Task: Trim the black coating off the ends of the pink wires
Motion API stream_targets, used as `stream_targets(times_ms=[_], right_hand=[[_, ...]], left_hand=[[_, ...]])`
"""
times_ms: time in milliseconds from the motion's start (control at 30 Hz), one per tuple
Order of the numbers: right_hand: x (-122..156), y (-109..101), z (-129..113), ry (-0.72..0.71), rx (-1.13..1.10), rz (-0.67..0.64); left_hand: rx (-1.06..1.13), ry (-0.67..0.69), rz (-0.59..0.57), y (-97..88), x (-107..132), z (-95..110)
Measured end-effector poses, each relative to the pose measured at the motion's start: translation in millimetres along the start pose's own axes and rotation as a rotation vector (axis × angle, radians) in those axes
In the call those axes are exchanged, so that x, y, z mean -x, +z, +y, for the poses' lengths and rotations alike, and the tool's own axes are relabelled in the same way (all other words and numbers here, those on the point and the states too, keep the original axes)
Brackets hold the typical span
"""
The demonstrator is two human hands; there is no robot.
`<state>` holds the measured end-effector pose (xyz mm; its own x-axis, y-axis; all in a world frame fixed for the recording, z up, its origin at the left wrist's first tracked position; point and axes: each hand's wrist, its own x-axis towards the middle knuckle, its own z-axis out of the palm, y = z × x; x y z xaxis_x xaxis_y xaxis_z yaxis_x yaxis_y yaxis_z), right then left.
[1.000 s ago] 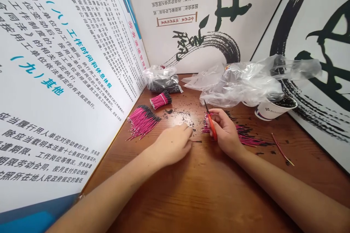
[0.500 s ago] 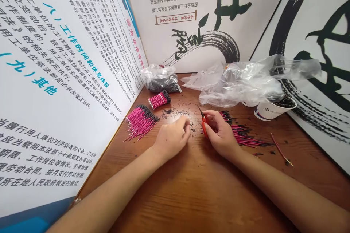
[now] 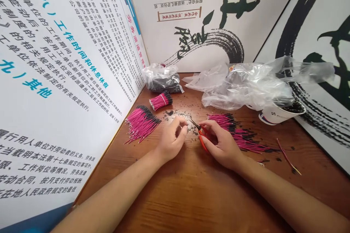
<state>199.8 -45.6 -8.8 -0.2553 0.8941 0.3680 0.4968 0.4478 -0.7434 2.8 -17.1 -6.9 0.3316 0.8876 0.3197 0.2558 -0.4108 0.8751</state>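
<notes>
My right hand (image 3: 222, 145) grips small red-handled scissors (image 3: 199, 133), whose dark blades point left toward my left hand. My left hand (image 3: 172, 139) rests on the wooden table (image 3: 191, 196) with its fingers curled and pinched at the tips; what they pinch is too small to make out. A loose pile of pink wires with black ends (image 3: 240, 134) lies just right of my right hand. Another pink wire pile (image 3: 140, 122) lies to the left of my left hand. Black trimmings (image 3: 180, 116) are scattered between the hands.
A tied bundle of pink wires (image 3: 160, 101) and a plastic bag of black bits (image 3: 162, 79) sit farther back. Crumpled clear plastic (image 3: 251, 83) covers a paper cup (image 3: 279, 113) at the right. Printed boards stand at the left (image 3: 60, 72), back and right. A single wire (image 3: 288, 157) lies apart.
My right hand has turned the scissors from pointing away to pointing left at my left hand. My left hand's fingers have curled into a pinch. The hands have come closer together.
</notes>
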Motion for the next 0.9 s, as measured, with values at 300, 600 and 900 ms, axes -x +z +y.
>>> stream_targets(times_ms=[300,600,900], right_hand=[[0.5,-1.0,-0.3,-0.027,0.065,-0.012],[1.7,-0.4,2.0,-0.021,0.051,-0.023],[0.2,-0.8,0.9,-0.079,0.100,-0.007]], left_hand=[[-0.033,-0.009,-0.037,-0.5,0.1,0.3],[-0.085,0.008,-0.058,-1.1,2.3,2.9],[0.004,0.049,0.015,-2.7,-3.0,4.6]])
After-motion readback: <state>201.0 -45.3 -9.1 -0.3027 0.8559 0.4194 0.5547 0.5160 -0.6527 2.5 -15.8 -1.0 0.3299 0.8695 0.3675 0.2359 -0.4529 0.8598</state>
